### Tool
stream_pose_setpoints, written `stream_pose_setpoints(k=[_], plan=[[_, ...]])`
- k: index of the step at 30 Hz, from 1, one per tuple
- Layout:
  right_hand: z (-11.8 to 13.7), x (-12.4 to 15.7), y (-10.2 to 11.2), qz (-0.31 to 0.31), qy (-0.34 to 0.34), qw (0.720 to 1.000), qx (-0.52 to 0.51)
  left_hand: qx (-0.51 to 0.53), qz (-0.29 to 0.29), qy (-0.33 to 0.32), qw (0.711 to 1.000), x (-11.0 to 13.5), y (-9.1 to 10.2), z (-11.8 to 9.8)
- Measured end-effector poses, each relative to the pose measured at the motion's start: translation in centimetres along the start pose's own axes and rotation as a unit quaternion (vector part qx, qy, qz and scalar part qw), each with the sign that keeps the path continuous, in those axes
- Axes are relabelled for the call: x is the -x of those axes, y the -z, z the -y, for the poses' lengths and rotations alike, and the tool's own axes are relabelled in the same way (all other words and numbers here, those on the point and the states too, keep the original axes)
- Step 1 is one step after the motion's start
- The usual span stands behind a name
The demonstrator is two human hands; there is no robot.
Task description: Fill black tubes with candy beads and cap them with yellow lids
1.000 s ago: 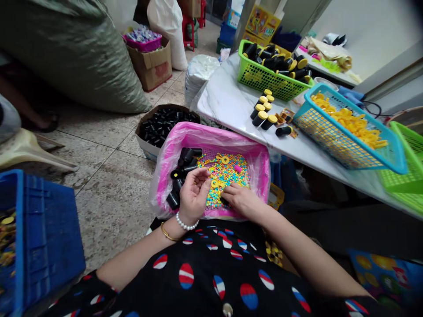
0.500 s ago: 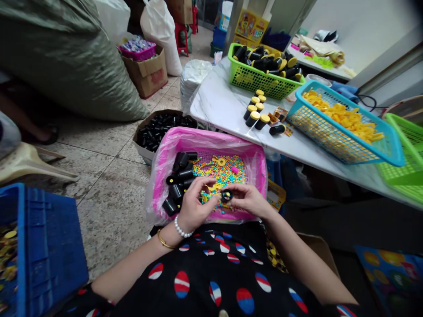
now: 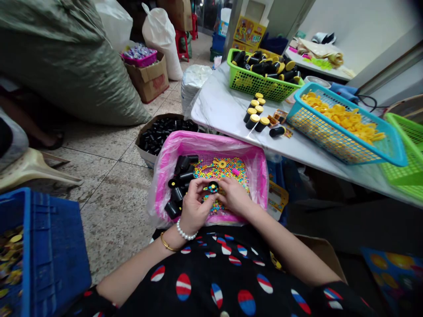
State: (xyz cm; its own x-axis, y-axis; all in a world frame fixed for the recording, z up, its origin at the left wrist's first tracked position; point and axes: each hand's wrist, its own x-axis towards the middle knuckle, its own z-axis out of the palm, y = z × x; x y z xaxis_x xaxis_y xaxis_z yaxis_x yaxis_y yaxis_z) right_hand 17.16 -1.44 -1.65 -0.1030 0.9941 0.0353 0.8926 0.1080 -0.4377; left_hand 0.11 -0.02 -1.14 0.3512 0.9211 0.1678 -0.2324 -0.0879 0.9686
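A small black plastic canister (image 3: 213, 187) is held mouth up between my two hands, above a pink basket (image 3: 261, 169) lined with clear plastic. Coloured beads and a yellow spot show in its mouth. My left hand (image 3: 194, 207) is closed round its left side, where a bit of yellow plastic shows at the fingers. From the right, my right hand (image 3: 237, 197) grips the canister, its fingertips partly hidden. Small coloured beads (image 3: 236, 165) cover the basket floor, with a yellow ring piece (image 3: 221, 164) and a pink piece (image 3: 235, 172) on them. Black canisters (image 3: 177, 193) lie along the left.
A box of black canisters (image 3: 155, 138) stands behind the basket. On the white table (image 3: 211, 105) are several yellow-capped canisters (image 3: 251, 121), a green basket (image 3: 261, 86) of capped canisters and a blue basket (image 3: 343, 141) of yellow pieces. A blue crate (image 3: 56, 246) stands at left.
My right hand has moved left with the black canister, bringing it to my left hand. The yellow piece at my left fingers is now mostly hidden beside the canister.
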Motion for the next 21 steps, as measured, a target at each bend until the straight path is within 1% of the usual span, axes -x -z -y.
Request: stream_pose_setpoints(k=[1, 3, 5, 7, 9, 11, 13, 15, 17, 19, 21], plan=[[0.3, 0.0, -0.5, 0.018, 0.018, 1.0, 0.015, -0.005, 0.006, -0.007, 1.0, 0.0, 0.0, -0.1], [0.6, 0.2, -0.9, 0.038, 0.032, 0.999, 0.004, -0.02, 0.019, -0.021, 0.999, 0.0, 0.1, -0.2], [0.3, 0.4, -0.7, 0.043, 0.03, 0.998, -0.021, -0.039, 0.021, -0.028, 0.999, 0.0, 0.3, -0.3], [-0.6, 0.7, 0.1, 0.029, 0.008, 0.998, -0.061, -0.062, 0.017, -0.025, 0.998, -0.1, 0.3, -0.3], [-1.3, 1.0, 1.2, 0.01, -0.047, 0.99, -0.132, -0.09, 0.017, -0.023, 0.995, -0.2, 0.3, -0.1], [-1.6, 1.5, 2.1, 0.027, -0.113, 0.964, -0.24, -0.118, 0.029, -0.021, 0.992, -0.3, 0.2, -0.1], [-1.1, 2.0, 2.7, 0.06, -0.145, 0.927, -0.34, -0.143, 0.048, -0.017, 0.988, -0.5, 0.2, -0.3], [-0.1, 2.5, 3.1, 0.074, -0.143, 0.893, -0.42, -0.164, 0.069, -0.017, 0.984, -0.5, 0.1, -0.5], [1.0, 3.1, 3.3, 0.081, -0.126, 0.859, -0.489, -0.179, 0.081, -0.023, 0.98, -0.5, 0.1, -0.7], [1.7, 3.6, 3.4, 0.102, -0.115, 0.82, -0.551, -0.175, 0.074, -0.026, 0.981, -0.5, 0.1, -0.7], [1.7, 4.0, 3.2, 0.112, -0.114, 0.794, -0.586, -0.15, 0.068, -0.01, 0.986, -0.4, 0.1, -0.4]])
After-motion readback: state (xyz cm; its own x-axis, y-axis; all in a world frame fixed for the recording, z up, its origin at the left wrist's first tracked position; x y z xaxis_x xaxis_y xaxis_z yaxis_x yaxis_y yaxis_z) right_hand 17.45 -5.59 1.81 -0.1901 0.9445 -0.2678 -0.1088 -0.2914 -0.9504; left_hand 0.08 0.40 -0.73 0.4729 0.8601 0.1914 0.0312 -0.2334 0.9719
